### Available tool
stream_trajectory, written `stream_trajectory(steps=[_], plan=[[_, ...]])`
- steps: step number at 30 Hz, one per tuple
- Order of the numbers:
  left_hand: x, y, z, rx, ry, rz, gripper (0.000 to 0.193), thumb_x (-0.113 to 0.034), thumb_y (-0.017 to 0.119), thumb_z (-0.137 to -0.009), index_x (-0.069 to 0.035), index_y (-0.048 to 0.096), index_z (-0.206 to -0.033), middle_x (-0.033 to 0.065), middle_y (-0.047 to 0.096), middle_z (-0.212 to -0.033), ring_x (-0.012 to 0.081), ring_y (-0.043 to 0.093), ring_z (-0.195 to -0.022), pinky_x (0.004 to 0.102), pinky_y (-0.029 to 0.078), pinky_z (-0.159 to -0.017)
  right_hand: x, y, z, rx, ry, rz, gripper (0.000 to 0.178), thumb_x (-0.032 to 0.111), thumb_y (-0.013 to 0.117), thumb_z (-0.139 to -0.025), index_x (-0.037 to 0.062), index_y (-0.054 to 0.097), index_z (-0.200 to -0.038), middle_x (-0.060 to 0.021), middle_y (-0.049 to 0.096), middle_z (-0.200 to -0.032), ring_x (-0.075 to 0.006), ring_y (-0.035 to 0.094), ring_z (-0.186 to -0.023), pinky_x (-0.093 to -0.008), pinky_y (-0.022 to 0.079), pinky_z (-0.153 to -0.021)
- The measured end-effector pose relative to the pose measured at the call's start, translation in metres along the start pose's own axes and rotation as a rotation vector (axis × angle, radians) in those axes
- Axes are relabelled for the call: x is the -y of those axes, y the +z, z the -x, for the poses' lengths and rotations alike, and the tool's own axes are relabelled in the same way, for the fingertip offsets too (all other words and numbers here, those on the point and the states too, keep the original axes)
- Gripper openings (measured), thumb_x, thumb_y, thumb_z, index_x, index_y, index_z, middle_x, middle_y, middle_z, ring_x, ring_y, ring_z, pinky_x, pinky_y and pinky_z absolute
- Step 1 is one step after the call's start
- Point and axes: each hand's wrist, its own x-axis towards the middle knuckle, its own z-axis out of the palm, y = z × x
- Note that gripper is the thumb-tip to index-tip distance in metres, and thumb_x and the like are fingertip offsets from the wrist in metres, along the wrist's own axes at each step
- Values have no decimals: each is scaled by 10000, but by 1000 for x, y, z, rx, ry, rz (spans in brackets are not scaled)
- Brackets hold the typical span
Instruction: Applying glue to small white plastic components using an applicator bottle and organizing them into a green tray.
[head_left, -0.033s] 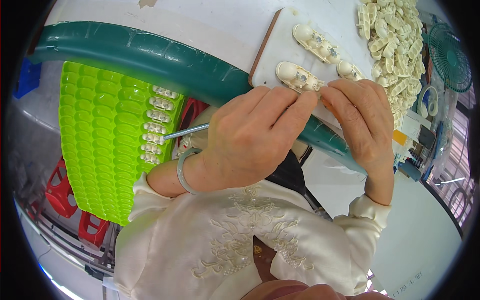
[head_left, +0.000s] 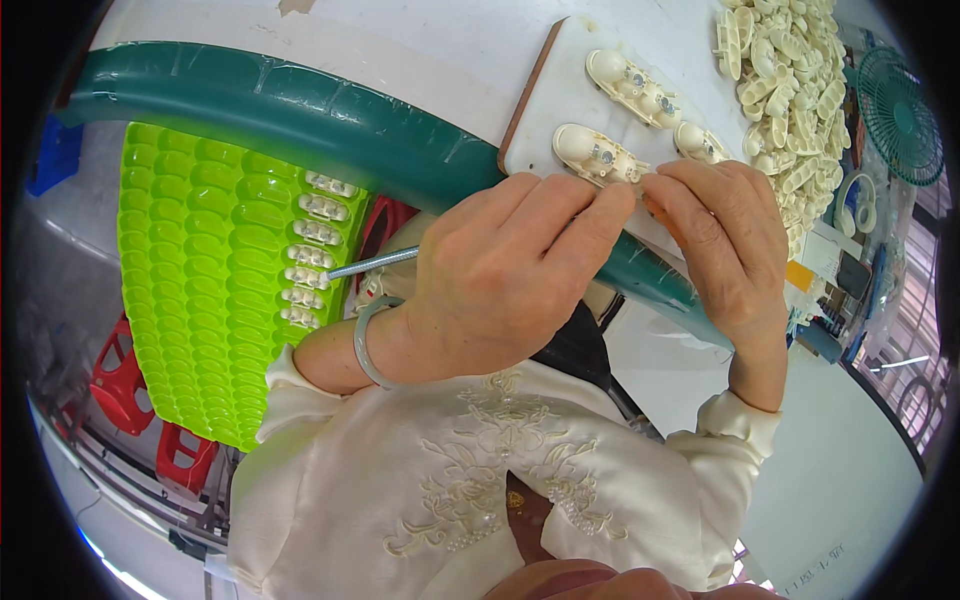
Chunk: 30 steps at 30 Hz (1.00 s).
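Note:
My left hand [head_left: 510, 265], with a pale bangle at its wrist, is closed. A thin ridged metal rod [head_left: 375, 262] sticks out from under it to the left; its other end is hidden. My right hand [head_left: 725, 235] is closed in a pinch, its fingertips almost meeting the left ones. What lies between them is too small to make out; a bit of orange shows under the right fingers. Just beyond the fingertips, a cream plastic shell [head_left: 590, 150] with small metal parts lies on a white board [head_left: 545, 110]. Two similar shells, one a farther shell [head_left: 630, 85], sit there too.
A heap of cream plastic shells [head_left: 790, 100] covers the table's right side. Green padding [head_left: 300, 100] runs along the table edge. To the left stands a bright green compartment tray [head_left: 200, 270], one column filled with white parts. A green fan [head_left: 900, 115] is far right; red stools [head_left: 122, 380] are lower left.

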Motion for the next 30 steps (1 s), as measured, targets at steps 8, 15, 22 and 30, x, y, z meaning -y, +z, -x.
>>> stream_trajectory(steps=[8, 15, 22, 30], plan=[[0, 0, 1, 20, -16, 6, 271, 15, 705, -673, -21, 656, -938, 68, 599, -756, 190, 572, -615, 271, 468, -507, 4, 1, -2, -13, 118, -101, 290, 42, 689, -626, -4, 607, -900, -93, 582, -868, -226, 562, -730, -308, 437, -634], [2, 1, 1, 4, -11, 18, 268, 19, 701, -675, -22, 656, -936, 67, 602, -761, 187, 578, -618, 270, 473, -509, 6, 0, -4, -13, 240, -190, 246, 12, 700, -649, 23, 612, -879, -78, 583, -861, -225, 558, -736, -305, 442, -623], [3, 1, 1, -7, -6, 45, 271, 13, 704, -674, -24, 655, -938, 65, 604, -769, 188, 583, -625, 268, 477, -518, 4, -3, -4, 2, 259, -183, 240, 13, 700, -649, 32, 618, -874, -76, 584, -862, -224, 559, -740, -299, 450, -623], [4, 0, 1, 1, -7, 54, 264, 9, 703, -677, -22, 655, -935, 66, 605, -774, 190, 586, -631, 267, 480, -525, 7, -8, -2, 29, 367, -250, 238, 27, 693, -662, 37, 622, -889, -81, 579, -868, -232, 561, -738, -299, 456, -620]])
